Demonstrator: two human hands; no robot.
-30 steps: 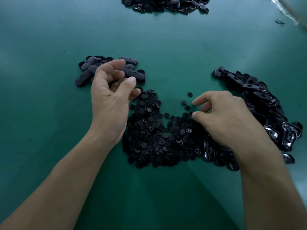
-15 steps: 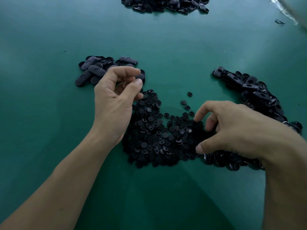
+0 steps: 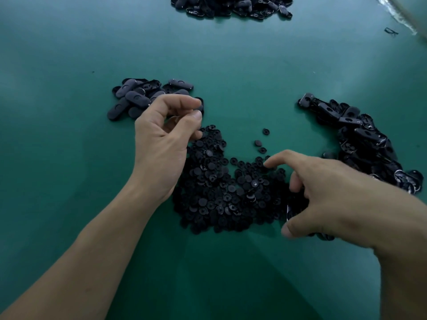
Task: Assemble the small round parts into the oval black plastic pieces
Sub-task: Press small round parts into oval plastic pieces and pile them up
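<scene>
A green worktop carries the parts. At its middle lies a wide heap of small round parts, black and loosely piled. A few stray round parts lie apart at 1 o'clock from the heap.

At 10 o'clock from the heap sits a small pile of matte oval pieces. At 3 o'clock a longer pile of glossy oval pieces curves along the right side. A third pile of black pieces lies at 12 o'clock, cut by the top edge.

The left hand is raised at the heap's 10 o'clock edge, fingers curled and thumb tip close to the forefinger. Whether it pinches anything between them I cannot tell.

The right hand reaches over the heap's 3 o'clock side, palm down. Its forefinger stretches onto the round parts and its thumb sits at the heap's near edge. A shiny black edge shows under the palm between thumb and fingers; whether the hand grasps it cannot be told.
</scene>
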